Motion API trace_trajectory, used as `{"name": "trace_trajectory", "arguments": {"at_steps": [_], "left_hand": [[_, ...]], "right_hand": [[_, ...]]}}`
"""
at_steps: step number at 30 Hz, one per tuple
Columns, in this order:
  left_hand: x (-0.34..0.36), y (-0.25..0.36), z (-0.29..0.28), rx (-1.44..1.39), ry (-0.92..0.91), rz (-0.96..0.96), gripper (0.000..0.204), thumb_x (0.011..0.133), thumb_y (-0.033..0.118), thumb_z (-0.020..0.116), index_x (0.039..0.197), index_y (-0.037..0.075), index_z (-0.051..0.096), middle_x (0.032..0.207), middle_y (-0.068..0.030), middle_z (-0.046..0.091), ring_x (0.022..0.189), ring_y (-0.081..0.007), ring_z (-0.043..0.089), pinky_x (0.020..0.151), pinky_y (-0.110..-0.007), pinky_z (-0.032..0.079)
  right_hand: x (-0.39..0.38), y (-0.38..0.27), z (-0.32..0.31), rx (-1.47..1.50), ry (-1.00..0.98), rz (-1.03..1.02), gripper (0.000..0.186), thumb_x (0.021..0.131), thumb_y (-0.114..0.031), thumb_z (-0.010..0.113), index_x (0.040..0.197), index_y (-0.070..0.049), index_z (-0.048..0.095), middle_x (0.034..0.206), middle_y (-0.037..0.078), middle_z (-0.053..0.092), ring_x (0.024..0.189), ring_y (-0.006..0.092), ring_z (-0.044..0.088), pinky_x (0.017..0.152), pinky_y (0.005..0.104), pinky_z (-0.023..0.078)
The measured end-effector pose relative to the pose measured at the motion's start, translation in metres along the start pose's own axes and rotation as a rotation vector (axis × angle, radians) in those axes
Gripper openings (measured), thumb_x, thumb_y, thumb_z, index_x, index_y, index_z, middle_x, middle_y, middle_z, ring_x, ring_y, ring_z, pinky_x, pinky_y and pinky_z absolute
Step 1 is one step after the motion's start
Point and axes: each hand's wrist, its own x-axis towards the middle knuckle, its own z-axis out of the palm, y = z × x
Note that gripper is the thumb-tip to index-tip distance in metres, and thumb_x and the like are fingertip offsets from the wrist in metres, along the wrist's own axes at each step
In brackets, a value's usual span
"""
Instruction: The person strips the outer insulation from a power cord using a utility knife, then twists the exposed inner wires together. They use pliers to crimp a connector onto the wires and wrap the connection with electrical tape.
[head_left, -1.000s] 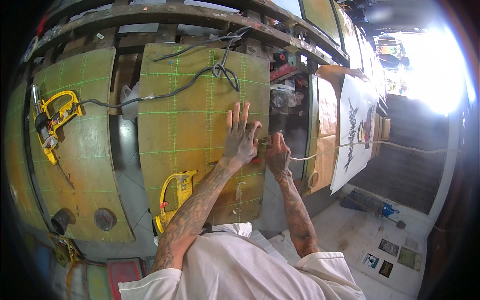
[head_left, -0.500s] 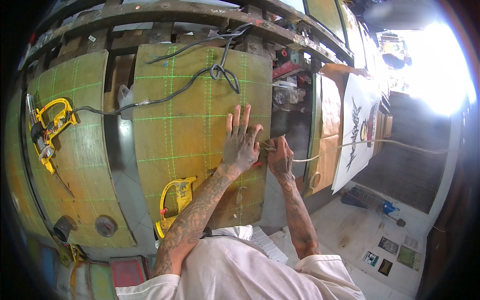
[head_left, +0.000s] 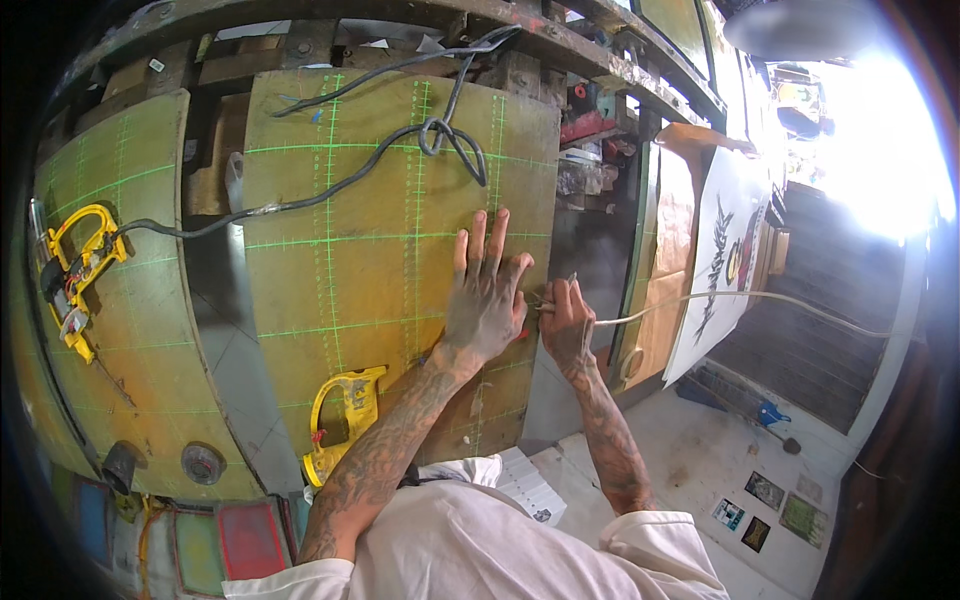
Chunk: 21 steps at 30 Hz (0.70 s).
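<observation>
My left hand [head_left: 482, 308] rests over the green-lined board [head_left: 375, 270], its fingers spread and its thumb close to the end of a white cable [head_left: 650, 309]. That cable is pinched in my right hand [head_left: 568, 325], just past the board's right edge, with thin wire ends sticking out toward the left thumb. Whether the left thumb touches them I cannot tell. A black cord [head_left: 350, 187] lies loosely knotted above my left hand. It runs left to a yellow power tool [head_left: 78, 285] with its insides exposed. Beside my left forearm sits a yellow housing half [head_left: 348, 408].
A second lined board [head_left: 150, 330] lies to the left across a gap, bearing a dark cup [head_left: 120, 467] and a round grey piece [head_left: 203, 464]. Coloured frames [head_left: 250, 540] stand below it. Brown paper [head_left: 668, 235] and a printed white sheet [head_left: 715, 250] lie right. Wooden beams [head_left: 300, 45] cross the back.
The view has shifted slightly, so the boards and the power tool sit a little farther left. Both hands keep nearly the same pose, the right still gripping the white cable.
</observation>
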Motion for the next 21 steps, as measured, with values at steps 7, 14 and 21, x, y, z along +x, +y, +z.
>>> {"name": "trace_trajectory", "arguments": {"at_steps": [7,14,21], "left_hand": [[0.002,0.001,-0.003,-0.017,-0.024,-0.021,0.050,0.080,0.015,0.071,0.127,0.010,0.056,0.169,-0.0235,0.018,0.157,-0.0455,0.012,0.127,-0.059,0.012],[0.003,0.000,-0.003,-0.037,-0.084,-0.047,0.050,0.081,0.015,0.075,0.128,0.015,0.055,0.169,-0.0228,0.016,0.157,-0.0463,0.010,0.125,-0.063,0.012],[0.004,-0.002,-0.021,-0.112,-0.039,0.027,0.039,0.091,0.023,0.068,0.129,0.015,0.060,0.167,-0.0218,0.020,0.155,-0.0479,0.016,0.123,-0.064,0.017]], "right_hand": [[0.004,-0.006,-0.004,-0.006,-0.026,0.027,0.017,0.078,0.000,0.061,0.092,-0.005,0.053,0.084,0.015,0.055,0.072,0.0387,0.064,0.061,0.0471,0.053],[0.011,-0.014,-0.011,-0.004,-0.025,0.057,0.013,0.084,-0.003,0.063,0.095,-0.004,0.056,0.084,0.014,0.059,0.071,0.0369,0.064,0.060,0.0452,0.052],[0.020,-0.047,-0.065,0.245,0.194,0.131,0.011,0.099,-0.009,0.066,0.097,-0.002,0.058,0.076,0.013,0.058,0.061,0.0249,0.057,0.057,0.0358,0.046]]}}
